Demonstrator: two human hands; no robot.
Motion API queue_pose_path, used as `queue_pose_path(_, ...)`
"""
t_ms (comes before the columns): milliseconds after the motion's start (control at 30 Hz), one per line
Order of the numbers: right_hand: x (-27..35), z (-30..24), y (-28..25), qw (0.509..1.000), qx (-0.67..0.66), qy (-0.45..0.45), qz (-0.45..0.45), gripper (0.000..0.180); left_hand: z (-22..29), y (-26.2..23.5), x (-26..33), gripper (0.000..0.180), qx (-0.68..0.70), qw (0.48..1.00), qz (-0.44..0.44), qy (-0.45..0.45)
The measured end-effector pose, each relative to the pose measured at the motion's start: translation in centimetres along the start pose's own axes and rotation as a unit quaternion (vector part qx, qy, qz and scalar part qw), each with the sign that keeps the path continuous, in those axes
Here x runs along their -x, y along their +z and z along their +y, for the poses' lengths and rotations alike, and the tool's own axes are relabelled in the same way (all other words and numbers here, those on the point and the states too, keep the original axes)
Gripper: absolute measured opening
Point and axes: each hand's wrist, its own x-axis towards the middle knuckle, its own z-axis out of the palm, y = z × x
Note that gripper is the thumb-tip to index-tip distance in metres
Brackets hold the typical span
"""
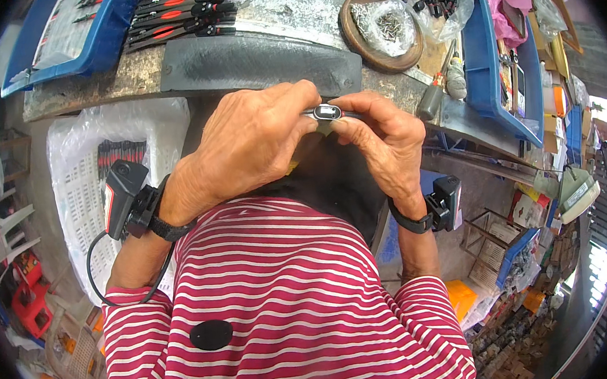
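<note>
Between my hands, near the bench's front edge, is a small slim dark piece with an oval, silver-rimmed middle and a pale inside. My left hand pinches its left end between thumb and fingers. On the other side, the thumb and forefinger of my right hand grip the right end. My fingertips cover both ends, so its exact kind cannot be made out. Just beyond my hands runs a dark grey curved strip along the bench edge.
Black-and-red handled tools lie in a row on the worn bench. A round wooden dish holds a bag of small metal parts. Blue trays stand right and far left. A screwdriver lies right; a white basket stands left below.
</note>
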Motion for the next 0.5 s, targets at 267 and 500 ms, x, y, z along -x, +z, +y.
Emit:
queue_pose_path(267,0.15,0.04,0.18,0.986,0.118,-0.113,-0.012,0.012,-0.07,-0.01,0.31,0.018,-0.036,0.999,-0.017,0.025)
queue_pose_path(500,0.48,0.05,0.33,0.982,0.127,-0.139,-0.011,0.009,-0.04,0.18,0.21,0.019,-0.048,0.996,-0.029,0.068)
